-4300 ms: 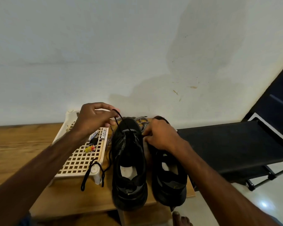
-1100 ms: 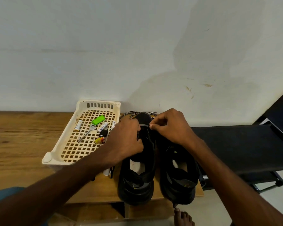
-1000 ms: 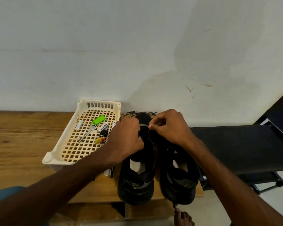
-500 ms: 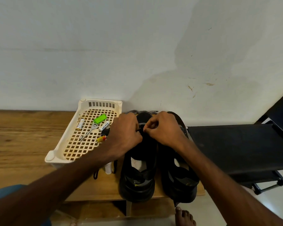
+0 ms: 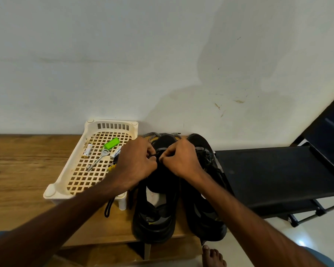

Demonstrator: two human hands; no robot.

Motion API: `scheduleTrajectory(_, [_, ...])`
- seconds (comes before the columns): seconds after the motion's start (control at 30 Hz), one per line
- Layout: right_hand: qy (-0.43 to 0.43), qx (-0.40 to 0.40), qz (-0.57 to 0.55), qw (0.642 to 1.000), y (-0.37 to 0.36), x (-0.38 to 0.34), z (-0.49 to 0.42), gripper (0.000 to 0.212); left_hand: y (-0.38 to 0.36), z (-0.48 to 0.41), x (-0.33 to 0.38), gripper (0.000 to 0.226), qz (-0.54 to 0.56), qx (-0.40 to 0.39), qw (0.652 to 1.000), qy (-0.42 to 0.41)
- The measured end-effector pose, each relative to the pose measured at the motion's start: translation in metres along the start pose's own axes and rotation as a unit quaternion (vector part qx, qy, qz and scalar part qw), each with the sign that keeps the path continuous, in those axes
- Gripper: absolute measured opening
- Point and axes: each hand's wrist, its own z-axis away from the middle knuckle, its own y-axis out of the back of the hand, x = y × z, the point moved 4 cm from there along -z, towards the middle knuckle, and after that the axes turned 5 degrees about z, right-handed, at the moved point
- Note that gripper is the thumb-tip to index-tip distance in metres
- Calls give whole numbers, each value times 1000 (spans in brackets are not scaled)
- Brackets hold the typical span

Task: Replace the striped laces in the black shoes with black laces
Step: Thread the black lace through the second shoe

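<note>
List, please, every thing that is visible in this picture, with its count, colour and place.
low-top shoes: two, black, side by side at the table's near edge
thin cord lace: one, black, pinched over the left-side shoe, loose end on the table by the tray
striped woven laces: count unclear, black-and-white, behind the shoes
plastic lattice tray: one, cream, left of the shoes
batteries: two, white, in the tray
metal key: one, silver, in the tray
plastic tag: one, green, in the tray
wooden table: one, brown
fabric rack: one, black, right
bare foot: one, below
left hand: pinches the lace
right hand: pinches the lace

Stained white wall (image 5: 162, 54), wooden table (image 5: 17, 170) against it, black rack (image 5: 278, 170) just beside, glossy pale floor (image 5: 312, 237)
</note>
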Motion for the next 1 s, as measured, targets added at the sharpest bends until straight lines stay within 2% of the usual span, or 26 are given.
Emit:
scheduleTrajectory(0.2, [-12, 12, -24, 1000, -1, 1, 3, 12, -2, 4, 6, 25, -11, -9, 1000, -17])
scheduleTrajectory(0.4, [-14, 20, -39, 999, -1, 2, 4, 12, 3, 3, 5, 17, 19, 28, 999, 9])
scheduleTrajectory(0.67, [-11, 9, -33, 999, 1, 3, 2, 8, 4, 4, 2, 2, 44, 17, 999, 21])
scheduleTrajectory(1.0, [-34, 30, 1, 999, -3, 1, 3, 14, 0, 3, 2, 10, 38, 29, 999, -6])
